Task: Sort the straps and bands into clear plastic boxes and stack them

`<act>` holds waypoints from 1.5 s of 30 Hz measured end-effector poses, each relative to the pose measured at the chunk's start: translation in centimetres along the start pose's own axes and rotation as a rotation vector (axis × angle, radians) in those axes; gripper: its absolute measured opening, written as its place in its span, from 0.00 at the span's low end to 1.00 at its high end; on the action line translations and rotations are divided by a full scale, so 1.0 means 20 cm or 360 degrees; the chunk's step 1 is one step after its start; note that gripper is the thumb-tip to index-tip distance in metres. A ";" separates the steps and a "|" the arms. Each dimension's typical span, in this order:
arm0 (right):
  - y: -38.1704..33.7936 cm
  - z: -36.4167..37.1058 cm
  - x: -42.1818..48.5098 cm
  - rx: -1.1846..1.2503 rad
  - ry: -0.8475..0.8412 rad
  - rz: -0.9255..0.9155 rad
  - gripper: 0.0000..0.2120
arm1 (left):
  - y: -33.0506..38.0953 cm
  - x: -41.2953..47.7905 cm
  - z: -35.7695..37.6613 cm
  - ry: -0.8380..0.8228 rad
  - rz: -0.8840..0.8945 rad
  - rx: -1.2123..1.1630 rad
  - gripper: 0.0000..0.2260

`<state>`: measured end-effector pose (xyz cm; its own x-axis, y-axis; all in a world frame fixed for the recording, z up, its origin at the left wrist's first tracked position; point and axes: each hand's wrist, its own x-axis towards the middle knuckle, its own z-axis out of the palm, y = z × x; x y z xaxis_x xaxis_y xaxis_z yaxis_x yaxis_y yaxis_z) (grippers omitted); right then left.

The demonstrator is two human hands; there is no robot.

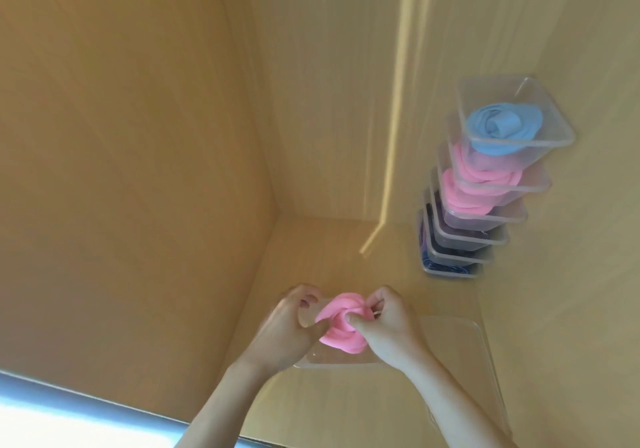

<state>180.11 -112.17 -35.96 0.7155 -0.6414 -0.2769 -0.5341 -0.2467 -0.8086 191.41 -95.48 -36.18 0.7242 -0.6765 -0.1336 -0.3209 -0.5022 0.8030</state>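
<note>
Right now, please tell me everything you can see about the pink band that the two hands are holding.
The pink band is a soft, matte, wide strip that looks like stretchy rubber or fabric, wound into a loose coil. It sits low over a clear plastic box on the wooden surface; whether it touches the box is unclear. The left hand grips its left side, and the right hand pinches its right side with curled fingers.
</note>
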 end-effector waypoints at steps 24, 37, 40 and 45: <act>0.00 -0.04 -0.15 -0.0453 -0.0019 -0.0259 0.04 | -0.03 -0.06 0.10 -0.0036 0.0192 0.0456 0.20; 0.39 -0.17 -0.22 -0.0681 0.0283 0.0110 0.16 | 0.19 -0.18 0.22 0.0070 0.0469 0.0194 0.09; 0.41 -0.11 -0.25 -0.0740 0.0273 0.0208 0.17 | 0.21 -0.19 0.23 -0.0029 0.0434 0.0158 0.08; 0.37 -0.14 -0.29 -0.0856 0.0250 0.0294 0.13 | 0.23 -0.17 0.24 -0.0086 0.0411 0.0174 0.09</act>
<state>170.77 -112.22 -38.93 0.5354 -0.7987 -0.2746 -0.8263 -0.4280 -0.3660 184.55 -98.17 -34.76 0.5770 -0.8160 0.0342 -0.5569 -0.3624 0.7474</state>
